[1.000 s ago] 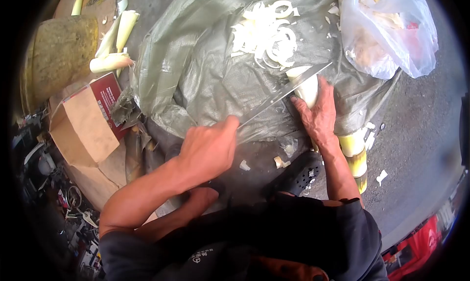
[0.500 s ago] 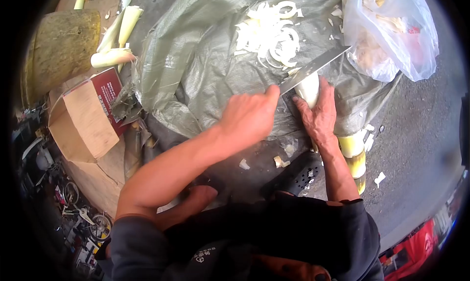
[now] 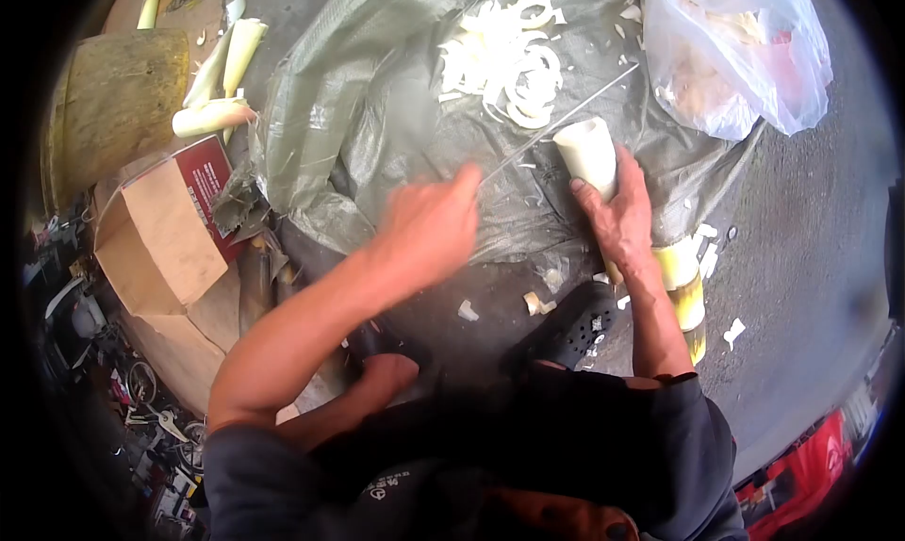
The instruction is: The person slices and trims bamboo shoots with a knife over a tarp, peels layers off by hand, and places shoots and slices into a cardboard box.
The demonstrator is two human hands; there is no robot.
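Note:
My left hand [image 3: 432, 222], smeared by motion, is closed round the handle of a long knife [image 3: 558, 122]. The blade shows nearly edge-on and points up and right, its tip apart from the food. On the right, my right hand [image 3: 619, 206] grips a pale peeled bamboo shoot [image 3: 590, 155], thumb on the near side and fingers along the far side. The shoot's cut end faces up and away from me. Beyond the blade lies a heap of white bamboo shoot rings and slices [image 3: 528, 84] on a grey-green plastic sheet [image 3: 377, 155].
A clear plastic bag [image 3: 792, 89] with pale contents stands at the upper right. Yellow-green banded stalk pieces [image 3: 688, 305] stand by my right forearm. At left are a cardboard box [image 3: 170, 230], a yellowish container [image 3: 123, 107] and more shoots [image 3: 212, 117]. My dark clog [image 3: 580, 324] is near the sheet.
My left hand has drawn the knife back to the left, away from the shoot, and turned the blade edge-on. The shoot's cut end is now uncovered; my right hand still holds it.

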